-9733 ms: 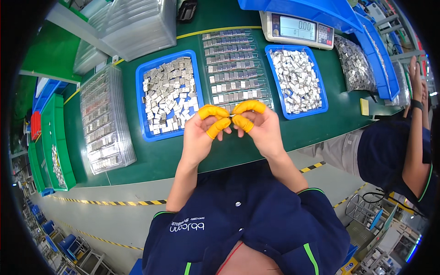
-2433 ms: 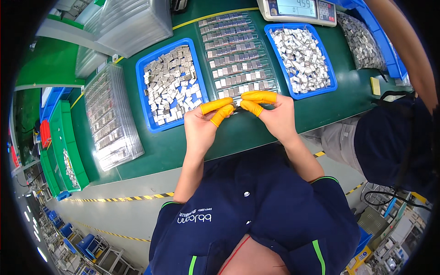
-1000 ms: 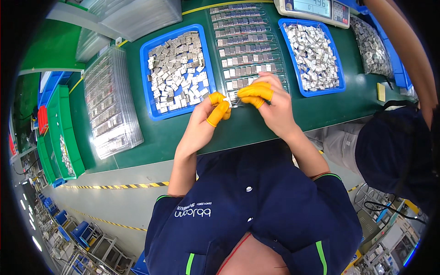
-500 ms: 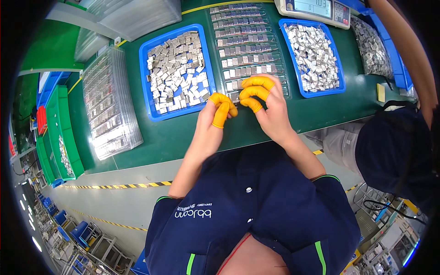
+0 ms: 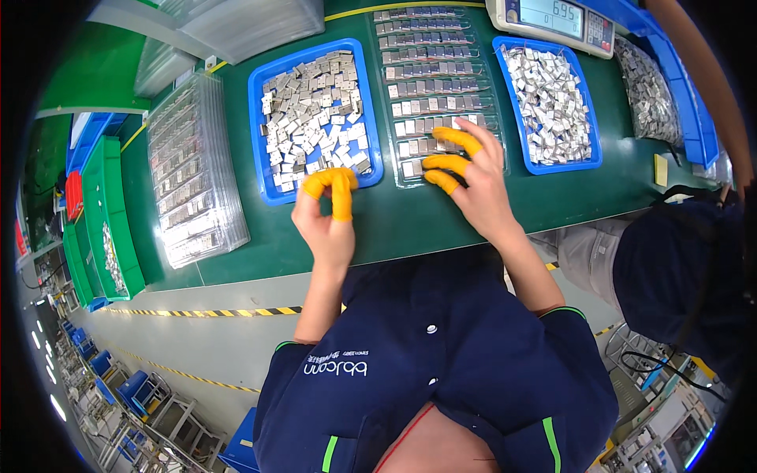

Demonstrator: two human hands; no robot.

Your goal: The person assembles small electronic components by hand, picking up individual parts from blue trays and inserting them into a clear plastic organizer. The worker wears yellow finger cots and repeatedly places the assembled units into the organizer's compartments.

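Observation:
My left hand [image 5: 330, 221], with yellow finger cots on its fingers, is at the near right corner of a blue tray [image 5: 259, 150] of loose small metal connectors [image 5: 311, 110]. Its thumb and finger are pinched together; what they hold, if anything, is hidden. My right hand [image 5: 482, 183], also in yellow finger cots, has its fingers apart over the near rows of a clear plastic tray [image 5: 410, 183]. Rows of metal connectors [image 5: 434, 87] fill that tray, and the right fingers cover part of its nearest rows.
A second blue tray [image 5: 558, 167] of white and silver parts stands at the right, below a digital scale [image 5: 552, 20]. Beyond it lies a bag of parts [image 5: 648, 94]. Stacked clear trays [image 5: 193, 173] and green bins [image 5: 118, 213] are at the left. Another person's arm [image 5: 694, 71] reaches in at the right.
My hands were together at the near end of the clear tray and are now apart. The left moved left to the blue tray; the right's fingers spread. The scale's reading differs.

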